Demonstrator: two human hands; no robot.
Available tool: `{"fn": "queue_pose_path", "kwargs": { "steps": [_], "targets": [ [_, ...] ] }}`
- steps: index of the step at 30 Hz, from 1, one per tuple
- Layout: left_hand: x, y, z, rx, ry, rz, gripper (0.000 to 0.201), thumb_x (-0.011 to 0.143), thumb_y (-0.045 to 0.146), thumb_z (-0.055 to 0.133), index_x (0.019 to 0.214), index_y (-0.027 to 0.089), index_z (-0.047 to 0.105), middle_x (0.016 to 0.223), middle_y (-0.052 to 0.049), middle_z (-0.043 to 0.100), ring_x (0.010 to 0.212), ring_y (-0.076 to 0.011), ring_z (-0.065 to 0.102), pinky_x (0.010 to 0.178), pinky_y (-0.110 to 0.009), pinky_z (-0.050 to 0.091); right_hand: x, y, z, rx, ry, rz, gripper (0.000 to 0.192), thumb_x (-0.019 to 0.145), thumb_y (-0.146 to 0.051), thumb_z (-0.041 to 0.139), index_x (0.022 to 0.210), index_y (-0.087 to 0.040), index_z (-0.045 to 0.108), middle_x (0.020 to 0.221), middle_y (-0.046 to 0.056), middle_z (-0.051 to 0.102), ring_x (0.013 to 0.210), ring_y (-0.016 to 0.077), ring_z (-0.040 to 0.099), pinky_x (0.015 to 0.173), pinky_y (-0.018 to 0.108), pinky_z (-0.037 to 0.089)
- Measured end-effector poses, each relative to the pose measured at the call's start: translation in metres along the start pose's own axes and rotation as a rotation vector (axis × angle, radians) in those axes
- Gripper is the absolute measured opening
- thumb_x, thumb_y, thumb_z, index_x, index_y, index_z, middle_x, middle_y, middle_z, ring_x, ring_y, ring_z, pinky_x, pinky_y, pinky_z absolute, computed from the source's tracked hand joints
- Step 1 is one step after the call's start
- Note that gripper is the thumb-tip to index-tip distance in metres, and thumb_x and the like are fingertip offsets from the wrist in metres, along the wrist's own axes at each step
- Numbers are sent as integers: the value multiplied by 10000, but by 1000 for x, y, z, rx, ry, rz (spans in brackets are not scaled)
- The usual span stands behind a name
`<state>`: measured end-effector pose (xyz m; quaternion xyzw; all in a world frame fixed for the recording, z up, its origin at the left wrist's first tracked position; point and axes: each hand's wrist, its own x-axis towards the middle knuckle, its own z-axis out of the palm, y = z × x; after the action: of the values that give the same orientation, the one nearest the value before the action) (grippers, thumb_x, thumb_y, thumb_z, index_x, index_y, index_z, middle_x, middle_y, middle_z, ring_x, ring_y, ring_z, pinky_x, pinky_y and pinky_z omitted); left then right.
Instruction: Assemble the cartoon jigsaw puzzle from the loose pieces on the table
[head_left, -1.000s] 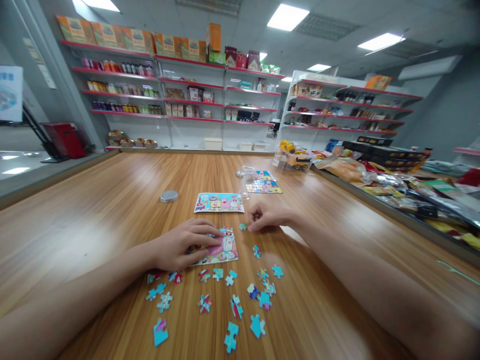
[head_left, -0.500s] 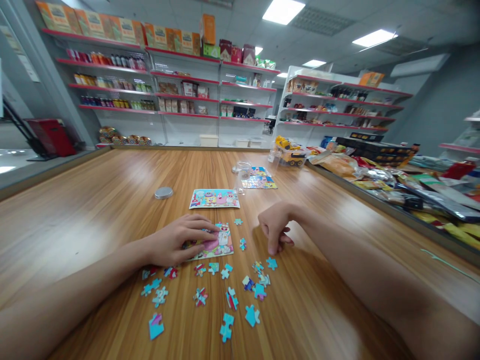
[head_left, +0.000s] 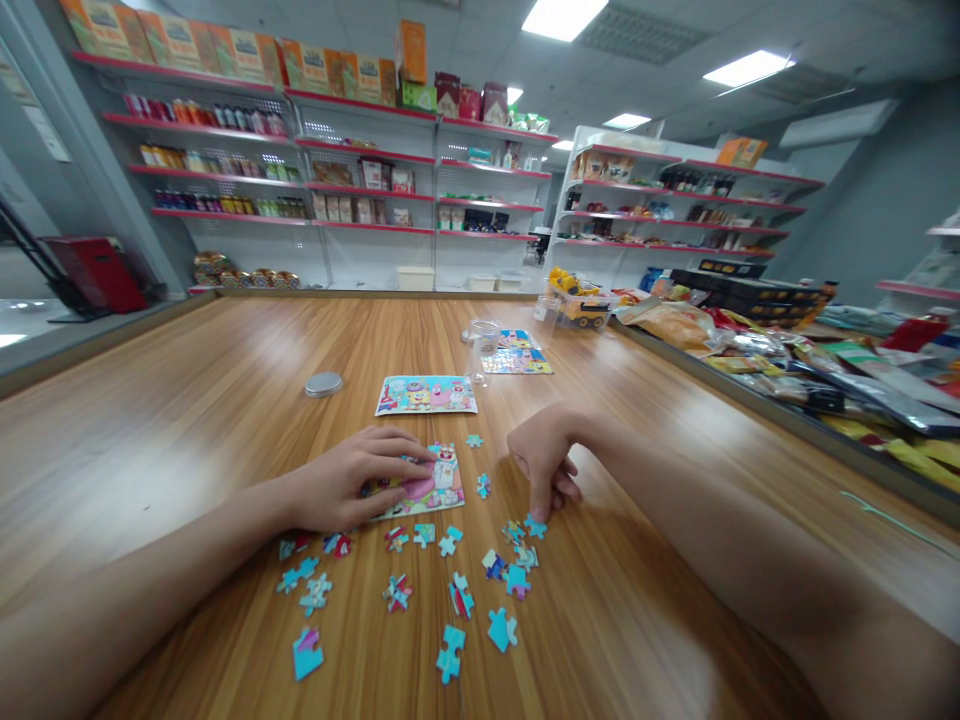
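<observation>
Head view: centre of frame.
Left hand (head_left: pixel 346 487): flat, fingers spread, pressing the part-built puzzle (head_left: pixel 420 484).
Right hand (head_left: pixel 546 461): fingertips pinching a blue piece (head_left: pixel 535 525) directly beneath.
Puzzle axis: left-right, slightly tilted.

bright ceiling panels (head_left: pixel 564 17), table (head_left: pixel 225 400) glare, warped blurry edges

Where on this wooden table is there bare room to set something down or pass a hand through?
Bare wood spreads left of the silver lid toward the table edge, and also right of the right hand toward the goods-piled edge. It is crowded below the partly built puzzle under the left hand, where loose pieces lie scattered, and around the clear cup.
</observation>
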<state>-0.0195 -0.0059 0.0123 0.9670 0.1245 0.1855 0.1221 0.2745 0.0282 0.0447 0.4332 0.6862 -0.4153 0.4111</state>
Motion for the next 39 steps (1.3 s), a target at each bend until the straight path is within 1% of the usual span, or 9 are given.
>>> {"fn": "queue_pose_path", "kwargs": {
  "steps": [3,6,8,17,21,24,30,35,39],
  "targets": [
    [0,0,0,-1,6,0,358,901,197,536,1251,252,587,1284,-85,582,1179,-247,520,1000,-436,437,4,3,-2,72,73,-17,554,584,-649,735,650,-101,686,510,53,643,486,143,618,448,199,425],
    [0,1,0,1,9,-7,351,901,198,538,1243,255,594,1280,-80,586,1175,-245,525,1001,-433,438,8,10,-6,186,222,-90,572,592,-676,717,628,-110,642,441,20,591,460,154,617,414,197,414],
    [1,2,0,0,17,-7,347,902,195,537,1239,256,598,1278,-78,590,1175,-245,526,1002,-431,438,11,15,-8,231,288,-128,583,591,-694,707,631,-118,625,425,6,575,450,161,618,402,202,421],
    [1,2,0,4,27,-3,344,906,196,533,1239,253,599,1277,-83,591,1172,-245,529,992,-432,446,6,18,-6,268,282,-180,540,565,-636,764,642,-122,615,471,9,611,475,164,639,441,217,489],
    [1,2,0,1,21,-1,342,903,200,536,1236,250,600,1272,-85,593,1169,-245,533,990,-437,449,6,16,-6,285,290,-197,543,592,-648,740,633,-123,610,457,14,600,471,171,638,455,235,508],
    [1,2,0,-7,31,-3,337,901,198,539,1226,251,607,1263,-82,598,1170,-246,533,991,-436,448,7,17,-6,271,308,-167,551,599,-657,729,603,-122,598,440,15,589,449,169,629,438,233,502],
    [1,1,0,-10,26,6,350,900,199,544,1241,258,595,1265,-82,597,1160,-243,539,986,-434,449,5,27,-9,381,263,-294,485,582,-565,787,727,-144,595,484,-16,610,501,172,657,417,206,497],
    [0,1,0,1,10,-14,348,901,198,537,1239,251,596,1272,-80,592,1171,-244,532,996,-434,440,6,25,-7,384,302,-314,471,574,-517,808,715,-155,542,439,-49,564,467,176,646,386,196,476],
    [0,2,0,12,7,-13,353,905,204,528,1250,252,588,1279,-81,587,1173,-245,528,998,-438,432,3,23,-5,410,315,-338,455,583,-501,802,749,-146,571,442,-51,562,464,163,641,389,182,469]
  ]
}}
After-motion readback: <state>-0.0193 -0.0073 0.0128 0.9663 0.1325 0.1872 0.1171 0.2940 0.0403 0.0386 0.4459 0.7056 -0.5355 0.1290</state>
